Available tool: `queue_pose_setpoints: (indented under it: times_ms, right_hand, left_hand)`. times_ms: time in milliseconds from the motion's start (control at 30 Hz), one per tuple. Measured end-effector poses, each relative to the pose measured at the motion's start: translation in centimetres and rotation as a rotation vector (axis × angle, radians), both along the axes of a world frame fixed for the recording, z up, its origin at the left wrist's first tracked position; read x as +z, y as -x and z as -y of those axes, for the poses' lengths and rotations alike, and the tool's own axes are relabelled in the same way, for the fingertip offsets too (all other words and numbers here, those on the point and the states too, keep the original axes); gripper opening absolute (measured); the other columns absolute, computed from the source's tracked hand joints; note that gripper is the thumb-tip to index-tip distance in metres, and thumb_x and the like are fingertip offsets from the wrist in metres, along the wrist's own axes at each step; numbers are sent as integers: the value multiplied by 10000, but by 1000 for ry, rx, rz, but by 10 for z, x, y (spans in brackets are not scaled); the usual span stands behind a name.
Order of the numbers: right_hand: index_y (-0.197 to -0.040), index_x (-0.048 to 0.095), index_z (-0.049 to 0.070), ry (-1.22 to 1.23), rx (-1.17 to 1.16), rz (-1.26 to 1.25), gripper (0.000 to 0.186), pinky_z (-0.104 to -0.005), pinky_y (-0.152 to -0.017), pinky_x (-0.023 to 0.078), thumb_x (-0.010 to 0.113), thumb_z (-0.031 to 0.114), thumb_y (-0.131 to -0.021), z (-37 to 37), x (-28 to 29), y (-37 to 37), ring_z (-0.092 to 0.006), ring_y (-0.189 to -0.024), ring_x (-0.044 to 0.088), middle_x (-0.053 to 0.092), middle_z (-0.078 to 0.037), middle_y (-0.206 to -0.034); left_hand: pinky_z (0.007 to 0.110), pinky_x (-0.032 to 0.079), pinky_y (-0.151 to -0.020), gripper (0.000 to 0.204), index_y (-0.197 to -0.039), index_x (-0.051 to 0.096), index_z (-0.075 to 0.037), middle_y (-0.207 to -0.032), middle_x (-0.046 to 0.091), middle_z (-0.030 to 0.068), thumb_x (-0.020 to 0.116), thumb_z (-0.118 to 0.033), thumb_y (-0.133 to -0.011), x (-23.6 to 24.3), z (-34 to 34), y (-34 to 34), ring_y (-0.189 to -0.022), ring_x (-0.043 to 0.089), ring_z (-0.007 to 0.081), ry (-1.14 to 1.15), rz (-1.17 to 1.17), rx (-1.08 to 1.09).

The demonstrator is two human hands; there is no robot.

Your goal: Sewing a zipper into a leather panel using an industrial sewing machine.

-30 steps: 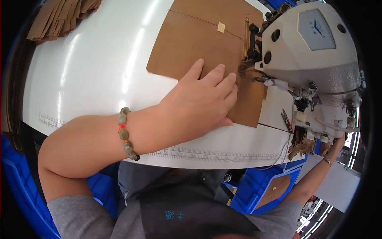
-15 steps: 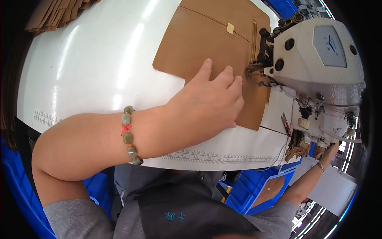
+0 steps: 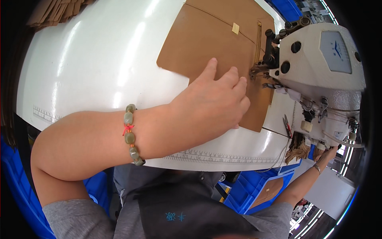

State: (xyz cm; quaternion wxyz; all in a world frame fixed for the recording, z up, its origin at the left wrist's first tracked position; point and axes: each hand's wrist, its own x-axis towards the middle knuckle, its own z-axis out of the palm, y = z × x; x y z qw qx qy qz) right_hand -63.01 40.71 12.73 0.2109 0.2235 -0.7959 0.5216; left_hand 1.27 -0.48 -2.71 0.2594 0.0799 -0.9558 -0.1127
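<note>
A brown fabric panel lies flat on a white counter, its right side beneath the head of an industrial sewing machine. The person's left hand rests palm down on the panel, fingers spread, its grip loose and clasping nothing. The right hand reaches beside the machine's lower body, partly hidden; its grip cannot be told. A crosswise seam and a brass-coloured strip, perhaps a zip, are already on the panel. The work seems partway: the panel is not yet clear of the machine, and how much stitching remains cannot be judged. Red-handled snips lie nearby.
</note>
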Motion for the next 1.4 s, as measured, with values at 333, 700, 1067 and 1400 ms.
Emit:
queue_pose_setpoints:
  times_ms: [333,700,1067,1400]
  right_hand:
    - [-1214,617,-124,195,-13,81,472,-431,-742,562,549,303,-1025,10,-17,-23,-319,-928,644,662,-229,-1123]
    - [-1390,551,-34,312,7,324,541,-443,-875,640,614,374,-1040,-3,-26,-22,-325,-1119,688,645,-175,-1325]
    - [-1339,583,-17,390,106,209,400,-405,-969,593,561,271,-1063,1,-79,-28,-259,-1085,690,687,-124,-1233]
    - [-954,701,18,-642,639,-608,62,-398,-799,554,698,62,-911,196,-84,-366,-306,-908,693,713,-143,-971]
  left_hand:
    - [610,488,-1057,448,-1159,728,-21,-1302,680,201,726,-396,-913,1,0,0,-1294,588,373,-1,14,-8]
    - [611,484,-1062,455,-1156,716,-17,-1310,673,205,730,-400,-912,3,1,0,-1303,580,369,-13,20,-12]
    - [559,441,-1108,462,-1246,653,-28,-1412,617,114,694,-373,-940,1,-2,4,-1344,531,318,-25,67,24]
    - [501,455,-1115,504,-1305,686,-66,-1385,653,69,754,-347,-892,22,0,8,-1290,594,285,118,184,30]
